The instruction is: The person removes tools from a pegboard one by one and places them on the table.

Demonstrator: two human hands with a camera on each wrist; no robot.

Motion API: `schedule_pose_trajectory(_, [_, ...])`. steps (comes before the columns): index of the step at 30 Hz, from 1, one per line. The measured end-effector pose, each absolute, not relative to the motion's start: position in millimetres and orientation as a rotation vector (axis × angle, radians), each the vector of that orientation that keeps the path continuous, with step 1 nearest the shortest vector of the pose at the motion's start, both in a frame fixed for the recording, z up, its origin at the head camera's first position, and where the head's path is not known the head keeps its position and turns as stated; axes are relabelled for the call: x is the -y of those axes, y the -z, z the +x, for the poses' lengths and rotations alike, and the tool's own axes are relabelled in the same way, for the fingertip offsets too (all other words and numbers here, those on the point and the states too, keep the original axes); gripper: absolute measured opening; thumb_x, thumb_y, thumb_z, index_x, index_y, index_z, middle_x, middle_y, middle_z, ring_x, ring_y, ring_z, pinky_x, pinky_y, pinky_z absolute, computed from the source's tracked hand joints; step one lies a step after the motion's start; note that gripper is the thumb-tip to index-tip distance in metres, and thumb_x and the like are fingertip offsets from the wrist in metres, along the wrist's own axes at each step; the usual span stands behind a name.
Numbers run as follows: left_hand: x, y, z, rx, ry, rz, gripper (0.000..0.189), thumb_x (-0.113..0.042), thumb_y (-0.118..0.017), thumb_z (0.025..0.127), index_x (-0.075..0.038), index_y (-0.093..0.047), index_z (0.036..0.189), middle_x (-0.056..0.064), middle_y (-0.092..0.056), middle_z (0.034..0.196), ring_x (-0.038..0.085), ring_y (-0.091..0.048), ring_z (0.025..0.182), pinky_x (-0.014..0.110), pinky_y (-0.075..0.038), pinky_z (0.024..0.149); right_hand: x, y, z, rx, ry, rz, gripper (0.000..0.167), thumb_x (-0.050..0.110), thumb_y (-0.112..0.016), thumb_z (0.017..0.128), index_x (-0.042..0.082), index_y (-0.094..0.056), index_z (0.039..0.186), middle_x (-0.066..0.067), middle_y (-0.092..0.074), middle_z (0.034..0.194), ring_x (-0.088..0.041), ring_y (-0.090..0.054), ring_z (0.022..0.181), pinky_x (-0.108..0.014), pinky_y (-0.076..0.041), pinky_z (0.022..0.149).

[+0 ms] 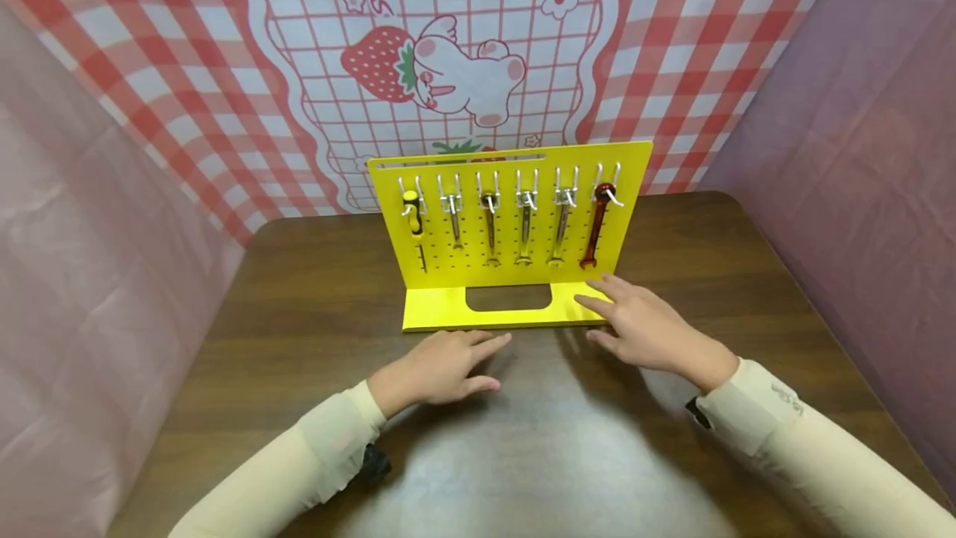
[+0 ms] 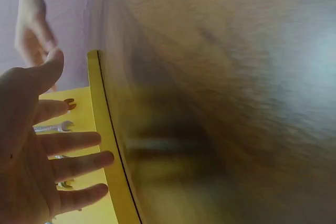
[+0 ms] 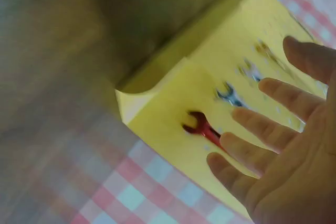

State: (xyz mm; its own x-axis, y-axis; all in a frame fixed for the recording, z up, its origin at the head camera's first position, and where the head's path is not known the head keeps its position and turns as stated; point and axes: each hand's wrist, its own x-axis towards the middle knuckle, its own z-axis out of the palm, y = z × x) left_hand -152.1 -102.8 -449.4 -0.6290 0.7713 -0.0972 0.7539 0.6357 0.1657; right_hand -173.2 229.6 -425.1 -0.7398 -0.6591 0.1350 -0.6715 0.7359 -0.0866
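A yellow pegboard stand [image 1: 433, 310] stands upright on the table, its foot toward me. From its white hooks hang a yellow-and-black screwdriver [image 1: 413, 218], several silver wrenches [image 1: 525, 231] and, at the right end, a red wrench [image 1: 597, 227]. My left hand [image 1: 442, 365] is just in front of the foot, fingers extended and holding nothing. My right hand [image 1: 644, 324] hovers by the foot's right end, below the red wrench, with spread fingers and nothing in them. In the right wrist view those fingers lie in front of the board; whether they touch it, I cannot tell.
The brown wooden table [image 1: 299, 297] extends around the stand. Behind it hangs a red-and-white checked cloth [image 1: 680, 48] with strawberry prints. Pinkish cloths hang at the left [image 1: 90, 272] and right [image 1: 844, 189]. Dark straps sit at both sleeve cuffs.
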Motion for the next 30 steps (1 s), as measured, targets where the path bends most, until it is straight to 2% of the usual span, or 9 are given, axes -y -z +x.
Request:
schedule_pose_trajectory(3, [94,449,-160,-2.719,-0.244,1.302,0.069,-0.05,-0.057,0.1,-0.016,-0.038,0.157,0.012,-0.06,0.139,0.027,-0.063,0.118,0.042,-0.05,0.098,-229,413,-182,2.758,-0.311,1.035,0.053,0.025,-0.08,0.087,0.001,-0.065,0.131,-0.025,-0.058,0.135,-0.043,-0.055,0.123,-0.059,-0.047,0.097])
schedule_pose_trajectory(7, [81,449,-173,-2.755,-0.36,1.354,0.061,-0.041,-0.059,0.102,-0.014,-0.043,0.154,0.009,-0.064,0.132,0.023,-0.066,0.111,0.039,-0.053,0.094,-228,401,-188,2.693,-0.49,0.905,0.042,0.016,-0.076,0.089,0.0,-0.067,0.127,-0.02,-0.062,0.129,-0.039,-0.057,0.118,-0.058,-0.048,0.095])
schedule_pose_trajectory(13, [57,450,-183,-2.764,-0.58,1.341,0.06,-0.036,-0.06,0.102,-0.015,-0.041,0.155,0.007,-0.063,0.135,0.021,-0.063,0.117,0.039,-0.051,0.097,-234,393,-194,2.524,-0.732,0.765,0.02,0.0,-0.072,0.087,-0.001,-0.074,0.107,-0.016,-0.07,0.109,-0.035,-0.063,0.103,-0.055,-0.051,0.087])
schedule_pose_trajectory(18, [39,448,-184,-2.733,-0.722,1.268,0.064,-0.037,-0.061,0.102,-0.017,-0.037,0.157,0.006,-0.058,0.141,0.019,-0.059,0.123,0.038,-0.05,0.099,-238,391,-203,2.405,-0.839,0.7,0.008,-0.004,-0.071,0.087,0.001,-0.075,0.092,-0.01,-0.072,0.096,-0.027,-0.067,0.089,-0.044,-0.053,0.078])
schedule_pose_trajectory(22, [26,449,-186,-2.763,-0.718,1.257,0.064,-0.035,-0.063,0.101,-0.017,-0.036,0.157,0.007,-0.053,0.146,0.021,-0.053,0.131,0.038,-0.047,0.103,-241,388,-207,2.365,-0.89,0.618,0.007,-0.003,-0.071,0.088,0.001,-0.074,0.093,-0.008,-0.072,0.093,-0.021,-0.065,0.082,-0.024,-0.049,0.074])
schedule_pose_trajectory(25, [18,452,-188,-2.781,-0.724,1.234,0.064,-0.032,-0.064,0.1,-0.016,-0.038,0.156,0.007,-0.053,0.146,0.021,-0.053,0.131,0.038,-0.047,0.103,-242,384,-210,2.358,-0.931,0.561,0.008,-0.002,-0.069,0.089,0.0,-0.074,0.095,-0.008,-0.071,0.093,-0.018,-0.063,0.079,-0.012,-0.044,0.072])
schedule_pose_trajectory(30, [7,458,-190,-2.749,-0.845,1.155,0.065,-0.029,-0.067,0.099,-0.017,-0.038,0.156,0.006,-0.056,0.141,0.02,-0.059,0.124,0.037,-0.05,0.098,-241,376,-216,2.343,-1.018,0.471,0.015,0.0,-0.068,0.091,-0.002,-0.072,0.105,-0.012,-0.071,0.095,-0.016,-0.062,0.08,-0.011,-0.045,0.072])
